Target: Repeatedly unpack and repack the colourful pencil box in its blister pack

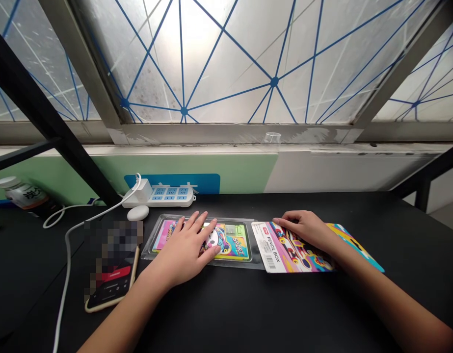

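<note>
My left hand (187, 247) lies flat with fingers spread on a colourful pencil box (233, 241) that sits in a clear plastic blister tray (152, 245) on the black table (248, 314). My right hand (307, 229) rests palm down, fingers stretched, on a printed cardboard backing card (281, 252) marked "PENCIL BOX", which lies just to the right of the tray and overlaps its edge. Neither hand grips anything.
A phone (110, 282) lies left of the tray with a white cable (66, 255) running past it. Behind are a white power strip (167, 195), a white oval object (138, 213), and a bottle (22, 193) at far left. A window sill (226, 147) runs behind the table.
</note>
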Demonstrator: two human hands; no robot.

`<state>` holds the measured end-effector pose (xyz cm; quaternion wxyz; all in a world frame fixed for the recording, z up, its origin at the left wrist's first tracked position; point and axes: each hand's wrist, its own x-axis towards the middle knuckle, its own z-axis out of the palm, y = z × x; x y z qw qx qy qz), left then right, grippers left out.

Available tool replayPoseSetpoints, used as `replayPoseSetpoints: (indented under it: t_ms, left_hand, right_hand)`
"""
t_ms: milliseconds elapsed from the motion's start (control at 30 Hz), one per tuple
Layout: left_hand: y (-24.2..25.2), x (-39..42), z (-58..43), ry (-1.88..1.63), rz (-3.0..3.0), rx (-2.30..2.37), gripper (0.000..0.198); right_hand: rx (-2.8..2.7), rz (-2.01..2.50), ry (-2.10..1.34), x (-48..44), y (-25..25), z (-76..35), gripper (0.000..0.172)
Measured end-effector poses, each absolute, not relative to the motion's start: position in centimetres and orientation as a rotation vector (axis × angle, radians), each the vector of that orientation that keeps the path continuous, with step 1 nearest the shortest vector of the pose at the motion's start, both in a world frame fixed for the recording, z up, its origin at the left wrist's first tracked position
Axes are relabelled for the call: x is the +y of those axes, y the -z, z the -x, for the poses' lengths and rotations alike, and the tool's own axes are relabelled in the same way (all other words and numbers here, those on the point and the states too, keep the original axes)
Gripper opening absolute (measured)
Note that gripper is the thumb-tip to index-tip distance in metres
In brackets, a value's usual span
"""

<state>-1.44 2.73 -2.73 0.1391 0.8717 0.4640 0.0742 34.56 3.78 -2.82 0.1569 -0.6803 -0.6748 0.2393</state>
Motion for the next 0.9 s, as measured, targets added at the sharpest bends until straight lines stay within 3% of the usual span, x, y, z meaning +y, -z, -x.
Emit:
replayPoseSetpoints:
  t_ms: [567, 900]
  left_hand:
    - [3.0, 2.6, 1.0, -0.199, -2.532, 1.353, 0.066]
    - [2.2, -0.5, -2.7, -0.372, -2.326, 1.229, 0.064]
  right_hand:
    - [-1.817, 1.913, -0.521, 3.3, 2.5, -34.7, 0.050]
    - [-1.890, 1.840, -0.587, 2.4, 3.5, -29.6, 0.047]
